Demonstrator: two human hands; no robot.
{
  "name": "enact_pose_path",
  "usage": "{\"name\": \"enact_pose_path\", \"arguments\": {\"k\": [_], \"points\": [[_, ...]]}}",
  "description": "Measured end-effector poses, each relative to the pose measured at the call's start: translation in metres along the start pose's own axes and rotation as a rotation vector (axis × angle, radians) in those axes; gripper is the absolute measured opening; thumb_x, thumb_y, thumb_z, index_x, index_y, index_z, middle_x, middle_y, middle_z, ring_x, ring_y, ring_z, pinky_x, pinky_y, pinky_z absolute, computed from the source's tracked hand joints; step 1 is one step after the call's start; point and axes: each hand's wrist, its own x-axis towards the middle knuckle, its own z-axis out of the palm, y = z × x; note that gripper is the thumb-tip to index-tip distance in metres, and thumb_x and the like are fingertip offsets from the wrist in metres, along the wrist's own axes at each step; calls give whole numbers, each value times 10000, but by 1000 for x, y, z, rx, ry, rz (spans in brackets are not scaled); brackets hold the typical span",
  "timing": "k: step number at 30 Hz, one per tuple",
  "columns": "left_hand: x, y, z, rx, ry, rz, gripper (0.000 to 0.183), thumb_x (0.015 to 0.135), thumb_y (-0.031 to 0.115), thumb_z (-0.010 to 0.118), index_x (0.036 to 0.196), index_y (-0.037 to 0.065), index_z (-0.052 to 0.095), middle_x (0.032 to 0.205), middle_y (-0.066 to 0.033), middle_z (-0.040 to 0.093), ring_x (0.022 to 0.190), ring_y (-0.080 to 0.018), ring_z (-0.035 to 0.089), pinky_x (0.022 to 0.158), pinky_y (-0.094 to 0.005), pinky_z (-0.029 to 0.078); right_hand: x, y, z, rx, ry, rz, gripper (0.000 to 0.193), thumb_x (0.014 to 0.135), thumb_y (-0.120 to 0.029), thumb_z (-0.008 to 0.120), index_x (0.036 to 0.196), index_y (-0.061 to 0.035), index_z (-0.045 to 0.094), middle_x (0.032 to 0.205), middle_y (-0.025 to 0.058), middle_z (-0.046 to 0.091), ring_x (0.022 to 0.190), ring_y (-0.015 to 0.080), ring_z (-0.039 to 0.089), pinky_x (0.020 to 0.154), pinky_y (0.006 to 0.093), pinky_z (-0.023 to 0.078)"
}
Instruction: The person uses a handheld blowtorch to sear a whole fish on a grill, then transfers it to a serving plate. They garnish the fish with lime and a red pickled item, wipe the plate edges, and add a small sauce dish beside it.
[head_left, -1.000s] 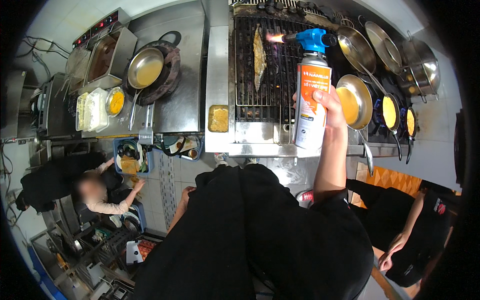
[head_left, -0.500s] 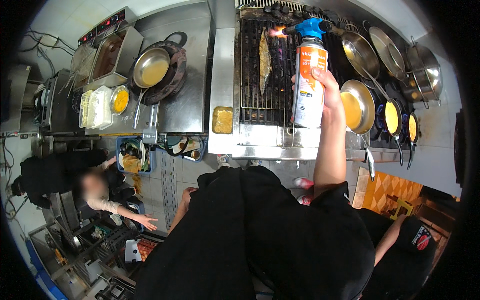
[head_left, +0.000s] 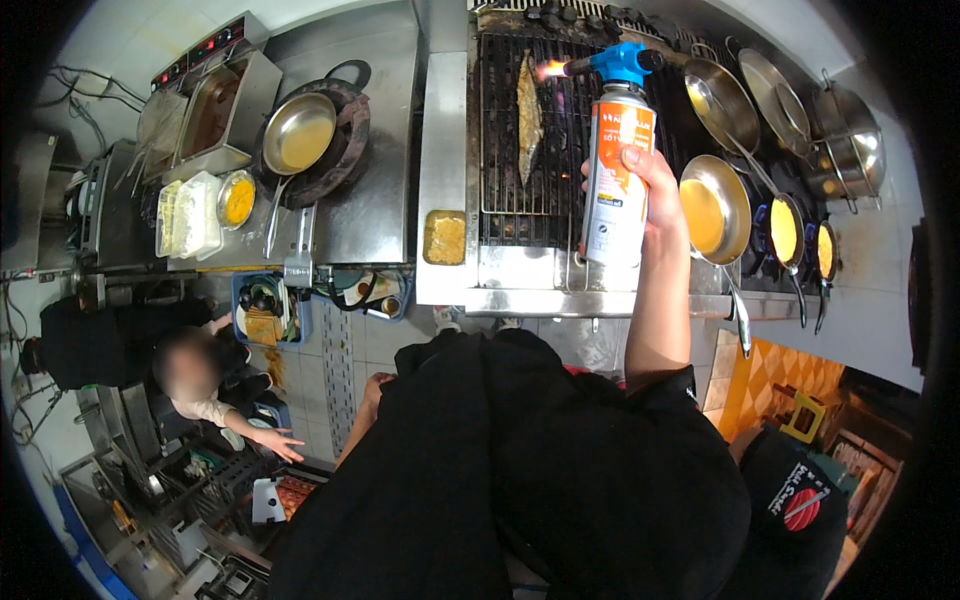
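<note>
My right hand [head_left: 655, 185] is wrapped round a blowtorch [head_left: 617, 175], an orange-and-white gas can with a blue head. The torch stands nearly upright in the picture, and its flame [head_left: 550, 70] points left, at the far end of a long browned fish fillet [head_left: 530, 125]. That fillet lies lengthwise on a wire rack over the dark grill [head_left: 515, 205]. Down by my left side, my left hand [head_left: 374, 392] hangs away from the counter; my black clothing covers part of it and its fingers cannot be made out.
Right of the torch are a pan of yellow liquid [head_left: 712, 210], other pans and a small pan with yellow food [head_left: 783, 232]. A metal tray [head_left: 445, 238] sits left of the grill. Another pan [head_left: 300, 133] rests further left. Co-workers are at lower left and right [head_left: 800, 500].
The torch has come slightly nearer to me, its flame still beside the fillet's far end. The co-worker at right has shifted, and the one at left has lowered an outstretched hand a little.
</note>
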Motion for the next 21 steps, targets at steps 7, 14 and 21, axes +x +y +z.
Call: {"name": "enact_pose_path", "arguments": {"k": [7,14,21], "points": [[38,-32,-10,14,-45,58,446,849,212,681,1128,-117,566,940,-133,669,845,-210,630,779,-335,510,-36,3,21,17,-32,0,564,770,-335,722,1179,16,553,890,138,680,723,186,669,655,307,556],[34,-10,-3,169,-38,53,449,843,248,690,1117,-96,597,957,-147,683,874,-219,637,797,-337,506,-69,1,34,30,12,21,854,697,-385,783,1347,42,431,916,178,660,720,218,668,629,318,563],[23,15,-1,391,-24,19,441,837,287,696,1104,-60,639,985,-157,699,913,-235,649,831,-340,500,-98,4,36,10,53,14,871,685,-375,782,1351,50,417,948,171,656,766,230,668,678,328,553]]}}
